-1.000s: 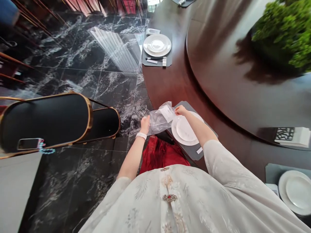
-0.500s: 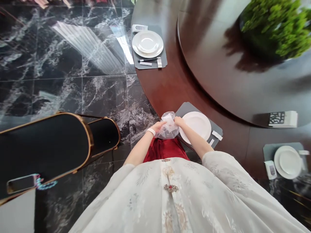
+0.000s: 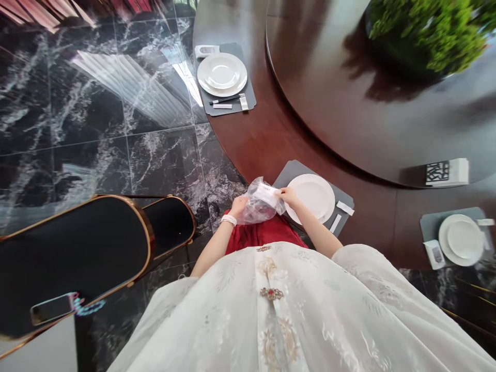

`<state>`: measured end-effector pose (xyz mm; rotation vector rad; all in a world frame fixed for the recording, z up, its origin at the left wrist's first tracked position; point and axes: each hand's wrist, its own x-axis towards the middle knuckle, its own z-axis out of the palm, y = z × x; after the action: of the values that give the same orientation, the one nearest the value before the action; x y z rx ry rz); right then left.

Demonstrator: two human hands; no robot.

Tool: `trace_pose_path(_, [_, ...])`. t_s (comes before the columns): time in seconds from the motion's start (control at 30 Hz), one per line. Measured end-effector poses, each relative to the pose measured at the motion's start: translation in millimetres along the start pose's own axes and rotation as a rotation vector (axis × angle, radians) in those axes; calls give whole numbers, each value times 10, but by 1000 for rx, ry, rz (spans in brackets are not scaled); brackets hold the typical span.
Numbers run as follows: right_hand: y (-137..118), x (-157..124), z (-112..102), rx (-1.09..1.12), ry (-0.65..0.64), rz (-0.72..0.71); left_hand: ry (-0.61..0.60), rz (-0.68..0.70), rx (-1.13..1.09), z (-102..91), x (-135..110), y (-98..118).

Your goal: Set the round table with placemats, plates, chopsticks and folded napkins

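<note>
A clear, crinkled plastic bag [image 3: 259, 211] hangs between my hands, above the red skirt at the table's edge. My left hand [image 3: 237, 207] is closed on the bag's left side. Thumb and fingers of my right hand [image 3: 289, 197] pinch the right end of a small white packet [image 3: 266, 193], which lies at the bag's upper part; whether it is inside or just over the plastic is hard to tell. Just right of the bag, a white plate [image 3: 313, 192] sits on a grey placemat [image 3: 296, 169], partly behind my right forearm. A white strip [image 3: 344, 208] lies on that mat.
Further along the round wooden table [image 3: 256, 147] is a set place with stacked plates [image 3: 222, 74] and chopsticks [image 3: 227, 99]. Another plate stack [image 3: 462, 240] stands at the right. A raised turntable [image 3: 329, 103] bears a plant [image 3: 430, 39]. Left, a black gold-rimmed trolley [image 3: 77, 248] holds a phone [image 3: 52, 310].
My hands have moved apart, stretching the bag wider. The white packet shows more plainly now at my right fingers. The view has shifted slightly.
</note>
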<state>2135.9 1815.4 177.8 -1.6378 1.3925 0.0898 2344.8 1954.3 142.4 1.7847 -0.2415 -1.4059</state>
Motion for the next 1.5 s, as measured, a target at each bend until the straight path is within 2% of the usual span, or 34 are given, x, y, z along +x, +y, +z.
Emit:
trace_pose_path(0.1, [-45,1,-36,168,320,-35,66,65,94,-138,-28,-55])
trace_pose_path(0.13, [-60,-1,-18,192,387,-59,80,80,114,-172,-28,-69])
trace_pose_path(0.2, [-71,1,7,277,417,-102,115,110,192,-259,-21,-92])
trace_pose_path(0.27, [-40,35,-54,433,365,-105,184,136,383,-431,-17,-124])
trace_pose_path(0.3, [-7,69,-127,517,365,-101,226,134,521,-561,-21,-152])
trace_pose_path(0.37, [81,166,-321,605,487,-131,308,88,804,-894,-49,-241])
trace_pose_path(0.43, [173,273,-463,516,645,-249,365,3,974,-1255,-104,-378])
trace_pose_path(0.47, [212,316,-472,412,670,-336,384,-33,1014,-1414,-137,-462])
trace_pose_path(0.5, [243,346,-426,285,644,-424,398,-56,1036,-1544,-172,-551])
trace_pose_path(0.57, [281,363,-186,8,469,-536,410,-77,1045,-1696,-244,-731])
trace_pose_path(0.67, [288,338,303,-371,161,-539,394,-70,1026,-1685,-354,-971])
trace_pose_path(0.7, [281,340,420,-458,108,-524,386,-65,1011,-1645,-391,-1038])
trace_pose_path(0.77, [269,389,517,-547,105,-482,379,-52,972,-1554,-464,-1150])
trace_pose_path(0.87, [285,547,383,-599,143,-332,398,-48,915,-1458,-570,-1268])
trace_pose_path(0.93, [321,629,258,-660,81,-266,417,-53,884,-1437,-640,-1321])
trace_pose_path(1.0, [363,642,191,-714,34,-260,440,-62,850,-1440,-710,-1364])
trace_pose_path(1.07, [393,610,174,-725,65,-261,469,-73,814,-1452,-783,-1403])
trace_pose_path(1.17, [391,642,116,-660,146,-168,511,-88,758,-1466,-893,-1464])
trace_pose_path(1.27, [321,883,-54,-531,61,-50,546,-106,703,-1461,-992,-1527])
trace_pose_path(1.37, [224,1152,-232,-492,-90,-41,562,-117,648,-1430,-1055,-1582])
trace_pose_path(1.5, [171,1185,-284,-557,-39,-105,582,-123,572,-1352,-1045,-1615])
